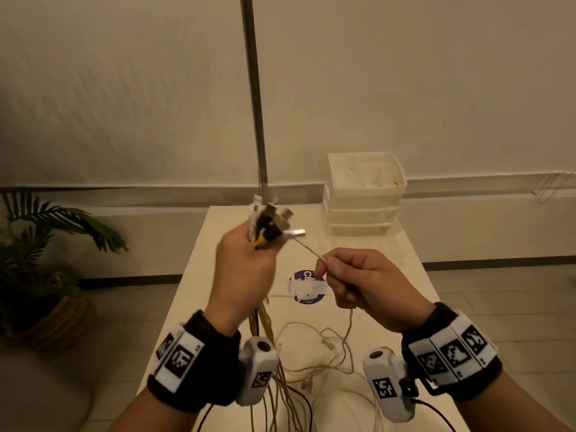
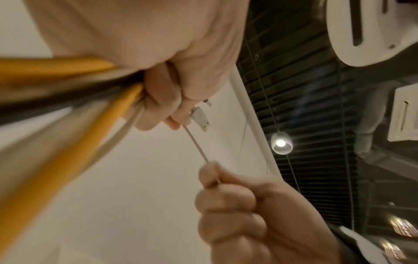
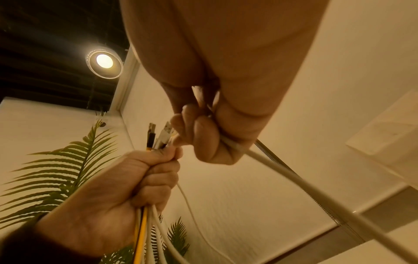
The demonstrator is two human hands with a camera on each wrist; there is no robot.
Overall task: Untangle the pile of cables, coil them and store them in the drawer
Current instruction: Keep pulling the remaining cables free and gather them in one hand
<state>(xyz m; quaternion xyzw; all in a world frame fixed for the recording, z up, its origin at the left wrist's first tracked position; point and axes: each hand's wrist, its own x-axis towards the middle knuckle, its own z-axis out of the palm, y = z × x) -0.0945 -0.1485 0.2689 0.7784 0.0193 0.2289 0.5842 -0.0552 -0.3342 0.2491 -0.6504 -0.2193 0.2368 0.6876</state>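
Observation:
My left hand point(image 1: 246, 266) is raised over the table and grips a bundle of cables point(image 1: 268, 227) near their plug ends; white, yellow and black plugs stick out above the fist. In the left wrist view the yellow and grey cables point(image 2: 74, 114) run through the fist. My right hand point(image 1: 358, 279) pinches one thin white cable point(image 1: 307, 249) that runs taut from the bundle, and the same white cable point(image 3: 271, 164) leaves the right fist. The loose lengths of cable point(image 1: 314, 360) hang down and lie tangled on the table. A white drawer unit point(image 1: 363, 194) stands at the far right of the table.
The white table point(image 1: 389, 275) carries a round purple sticker point(image 1: 307, 288). A metal pole point(image 1: 254, 95) rises behind the table's far edge. A potted plant point(image 1: 40, 260) stands on the floor to the left.

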